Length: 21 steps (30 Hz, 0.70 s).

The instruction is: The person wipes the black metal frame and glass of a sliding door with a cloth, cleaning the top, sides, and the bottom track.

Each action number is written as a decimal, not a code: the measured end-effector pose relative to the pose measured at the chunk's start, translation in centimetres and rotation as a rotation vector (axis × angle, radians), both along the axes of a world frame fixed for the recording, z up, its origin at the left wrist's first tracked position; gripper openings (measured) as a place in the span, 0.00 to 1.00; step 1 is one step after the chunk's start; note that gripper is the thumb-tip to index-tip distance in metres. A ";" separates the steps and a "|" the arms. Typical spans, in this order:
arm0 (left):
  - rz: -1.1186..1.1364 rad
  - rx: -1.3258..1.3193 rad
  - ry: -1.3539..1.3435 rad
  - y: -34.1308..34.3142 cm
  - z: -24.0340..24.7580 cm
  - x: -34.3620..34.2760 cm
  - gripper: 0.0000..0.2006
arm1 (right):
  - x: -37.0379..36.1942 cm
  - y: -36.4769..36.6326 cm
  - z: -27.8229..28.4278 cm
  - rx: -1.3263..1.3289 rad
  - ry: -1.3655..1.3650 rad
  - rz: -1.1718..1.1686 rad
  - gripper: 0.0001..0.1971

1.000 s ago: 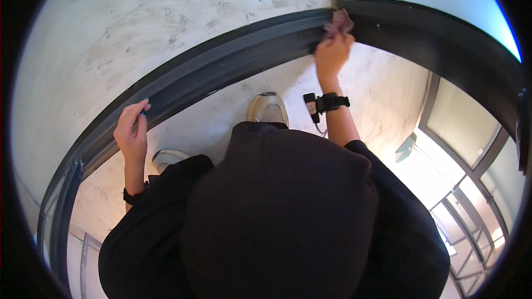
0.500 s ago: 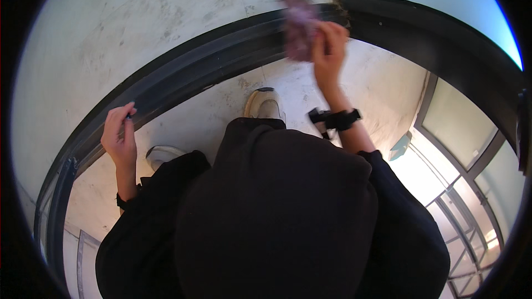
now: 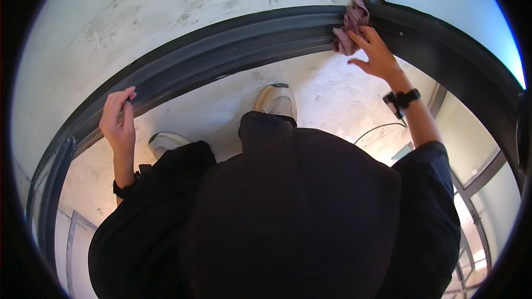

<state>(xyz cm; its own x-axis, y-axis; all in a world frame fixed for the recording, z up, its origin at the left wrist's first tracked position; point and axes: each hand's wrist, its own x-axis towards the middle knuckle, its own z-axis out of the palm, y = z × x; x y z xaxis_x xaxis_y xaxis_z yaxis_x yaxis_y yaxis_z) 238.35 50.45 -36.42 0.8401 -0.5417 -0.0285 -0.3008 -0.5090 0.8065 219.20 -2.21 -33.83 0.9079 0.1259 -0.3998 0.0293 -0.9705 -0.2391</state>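
Note:
A crumpled mauve cloth [image 3: 350, 25] sits bunched in the corner where the dark frame rail [image 3: 238, 36] meets the upright frame. At its right edge my right hand [image 3: 379, 58] touches it with the fingertips, the thumb spread apart and off the cloth. Over the rail at the left, my left hand [image 3: 117, 115] is closed, thumb against bent fingers. A tiny dark spot shows between them, too small to name. Each wrist has a black strap; the right one carries a small dark device [image 3: 394, 103].
My light shoes [image 3: 276, 99] stand on the scuffed pale floor [image 3: 327, 86] just inside the rail. Dark-framed glass panels [image 3: 460, 116] are on the right. A thin dark cable [image 3: 379, 127] hangs near my right forearm. Beyond the rail lies a stained pale surface [image 3: 183, 11].
My right hand has moved right with the cloth into the frame's corner, and its thumb has come away from the cloth. The left hand has barely moved.

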 end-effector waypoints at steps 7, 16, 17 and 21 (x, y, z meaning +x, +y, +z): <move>0.066 0.020 0.026 0.7 -0.4 0.0 0.13 | 0.8 -0.4 -0.6 -0.075 -0.001 0.103 0.15; 0.136 -0.050 -0.016 -0.2 -0.7 0.3 0.13 | 5.5 9.5 -2.4 0.239 -0.192 0.194 0.07; 0.155 -0.093 -0.017 -0.4 -0.7 0.3 0.12 | 6.5 12.0 -2.8 0.284 -0.189 0.204 0.06; 0.126 -0.053 -0.073 -2.0 0.1 1.0 0.13 | 9.7 21.9 -3.4 0.413 -0.309 0.165 0.08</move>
<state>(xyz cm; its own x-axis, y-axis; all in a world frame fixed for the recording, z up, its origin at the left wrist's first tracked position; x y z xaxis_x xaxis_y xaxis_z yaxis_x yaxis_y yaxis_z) 239.31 48.49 -36.36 0.9002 -0.4312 0.0612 -0.2963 -0.5033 0.8118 228.94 19.68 -37.23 0.9302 0.3671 -0.0040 0.3032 -0.7742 -0.5555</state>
